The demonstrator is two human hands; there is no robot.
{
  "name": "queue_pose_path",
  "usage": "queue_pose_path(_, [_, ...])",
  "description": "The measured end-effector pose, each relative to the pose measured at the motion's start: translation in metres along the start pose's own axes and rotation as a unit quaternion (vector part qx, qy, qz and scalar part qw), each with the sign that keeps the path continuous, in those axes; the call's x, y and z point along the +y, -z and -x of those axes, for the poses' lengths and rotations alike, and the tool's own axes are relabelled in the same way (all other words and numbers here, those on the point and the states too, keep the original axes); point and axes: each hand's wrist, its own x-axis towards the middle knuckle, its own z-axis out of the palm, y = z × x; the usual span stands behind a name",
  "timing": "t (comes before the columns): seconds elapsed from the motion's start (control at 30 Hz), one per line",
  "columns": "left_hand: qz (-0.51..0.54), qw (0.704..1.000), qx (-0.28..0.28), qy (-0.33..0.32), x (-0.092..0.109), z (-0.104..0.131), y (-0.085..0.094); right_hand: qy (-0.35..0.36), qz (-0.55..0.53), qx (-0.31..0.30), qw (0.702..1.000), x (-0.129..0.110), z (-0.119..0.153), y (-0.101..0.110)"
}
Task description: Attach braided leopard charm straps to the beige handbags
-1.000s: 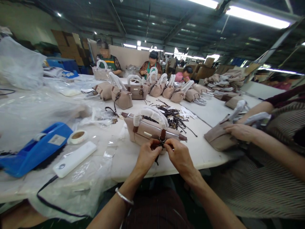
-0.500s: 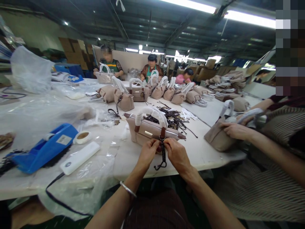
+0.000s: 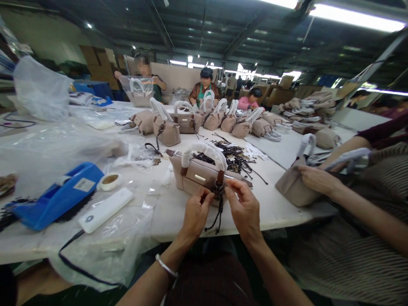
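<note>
A beige handbag [image 3: 191, 178] with brown trim and white-wrapped handles stands upright near the table's front edge. From the base of its right handle end hangs a dark braided cord [image 3: 219, 204], its loose ends reaching toward the edge. My left hand [image 3: 196, 210] is closed in a pinch at the left side of the cord's top. On the other side, my right hand [image 3: 245, 208] has thumb and index finger bent together beside the cord; what lies between these fingertips is too small to make out. A heap of dark braided cords [image 3: 236, 155] lies behind the bag.
A blue tape dispenser [image 3: 63, 193], a tape roll [image 3: 110, 181] and a white power bank [image 3: 106, 210] lie left, among clear plastic. Several handbags [image 3: 167, 129] stand behind. At right, a co-worker's hand [image 3: 318, 180] holds another bag. People sit across the table.
Both hands have shifted slightly, the right one lifting its fingertips off the cord's braid. The cord's ends hang straighter and apart. Across the table, a person has raised a clear bag around a handbag.
</note>
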Motion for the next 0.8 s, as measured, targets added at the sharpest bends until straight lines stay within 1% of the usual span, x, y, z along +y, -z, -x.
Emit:
queue_pose_path(0.07, [0.026,1.000,0.005,0.017,0.000,0.002,0.003,-0.070,-0.053,-0.004,0.996,-0.002,-0.002,0.003])
queue_pose_path(0.1, [0.047,0.999,0.006,0.027,0.000,0.001,0.004,-0.085,-0.064,-0.025,0.994,-0.003,-0.003,0.005])
queue_pose_path(0.17, [0.090,0.995,0.002,0.042,0.001,0.000,0.004,-0.079,-0.062,-0.089,0.991,-0.004,-0.006,0.009])
queue_pose_path(0.27, [0.146,0.988,-0.030,0.048,0.005,-0.001,-0.001,-0.052,-0.056,-0.167,0.983,-0.005,-0.006,0.013])
queue_pose_path(0.33, [0.169,0.983,-0.053,0.044,0.007,0.000,-0.003,-0.081,-0.067,-0.190,0.976,-0.003,-0.004,0.012])
queue_pose_path(0.4, [0.170,0.982,-0.070,0.037,0.006,0.001,-0.004,-0.146,-0.085,-0.203,0.965,0.001,-0.002,0.011])
queue_pose_path(0.43, [0.157,0.985,-0.068,0.029,0.004,0.002,-0.003,-0.180,-0.097,-0.206,0.957,0.003,-0.002,0.011])
queue_pose_path(0.5, [0.095,0.995,-0.036,-0.008,-0.002,0.000,-0.003,-0.228,-0.122,-0.205,0.944,0.007,-0.002,0.011])
queue_pose_path(0.57, [-0.011,0.998,0.020,-0.060,-0.008,-0.004,-0.003,-0.241,-0.140,-0.199,0.939,0.009,-0.004,0.013])
queue_pose_path(0.6, [-0.067,0.994,0.041,-0.082,-0.010,-0.006,-0.005,-0.238,-0.144,-0.194,0.941,0.010,-0.006,0.013])
queue_pose_path(0.63, [-0.119,0.987,0.049,-0.099,-0.012,-0.009,-0.006,-0.231,-0.144,-0.190,0.943,0.009,-0.008,0.014])
queue_pose_path(0.7, [-0.198,0.973,0.042,-0.113,-0.012,-0.014,-0.011,-0.215,-0.141,-0.179,0.950,0.008,-0.011,0.015])
queue_pose_path(0.8, [-0.259,0.960,0.027,-0.102,-0.010,-0.019,-0.017,-0.196,-0.122,-0.178,0.957,0.007,-0.013,0.017])
